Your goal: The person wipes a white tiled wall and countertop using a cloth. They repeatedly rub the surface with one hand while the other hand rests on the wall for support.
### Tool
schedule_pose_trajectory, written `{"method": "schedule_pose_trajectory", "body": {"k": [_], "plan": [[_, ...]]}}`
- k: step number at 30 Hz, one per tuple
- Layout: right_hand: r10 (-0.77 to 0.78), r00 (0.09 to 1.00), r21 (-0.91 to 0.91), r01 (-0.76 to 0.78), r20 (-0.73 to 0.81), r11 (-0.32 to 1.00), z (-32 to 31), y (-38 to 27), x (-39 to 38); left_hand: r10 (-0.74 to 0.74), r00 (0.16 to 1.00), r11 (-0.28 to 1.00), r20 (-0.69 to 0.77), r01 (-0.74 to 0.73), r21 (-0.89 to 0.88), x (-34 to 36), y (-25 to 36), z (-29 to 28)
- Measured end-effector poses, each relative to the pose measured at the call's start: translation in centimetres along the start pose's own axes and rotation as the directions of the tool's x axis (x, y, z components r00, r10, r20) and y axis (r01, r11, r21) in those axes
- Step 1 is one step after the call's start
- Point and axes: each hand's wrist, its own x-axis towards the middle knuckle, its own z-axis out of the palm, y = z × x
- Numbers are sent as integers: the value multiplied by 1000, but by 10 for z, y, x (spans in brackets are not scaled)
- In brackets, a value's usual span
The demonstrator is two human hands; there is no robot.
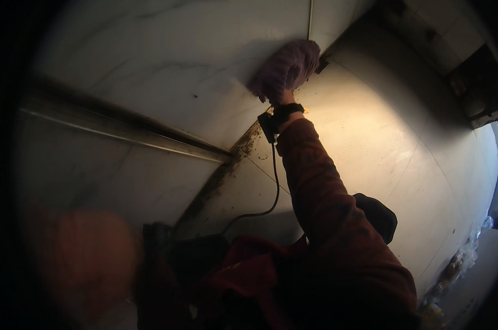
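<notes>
1. Blurred orange shape (95, 258), nearest me, lower left of my fingers; my left hand can't be made out.
2. Purple towel (284, 69) covers my right hand's (285, 99) fingers, beside the marbled panel (150, 66); probably light, soft, best held bunched.
3. Fingers' spread: cannot tell.

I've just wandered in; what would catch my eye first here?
First, the purple cloth over most of the right hand, at top centre by the edge of the pale marbled panel. Next, the brightly lit pale tiles to its right, and the dark grime along the panel's edge below. At lower left, a blurred orange shape stands out.
</notes>
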Motion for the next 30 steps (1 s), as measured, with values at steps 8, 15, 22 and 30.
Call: {"method": "schedule_pose_trajectory", "body": {"k": [8,15,22,30], "plan": [[-386,923,-564,320,2,762,176,33,-99,-145,984,959,102,115,260,-33,-29,6],[-533,805,-668,247,-262,702,90,46,-24,-190,888,970,420,103,220,-68,-1,32],[-388,753,-596,-7,-532,803,21,43,25,-291,708,912,643,2,410,-99,-4,93],[-365,930,-752,267,38,602,182,39,-100,-281,759,862,588,-70,502,-109,-6,103]]}}
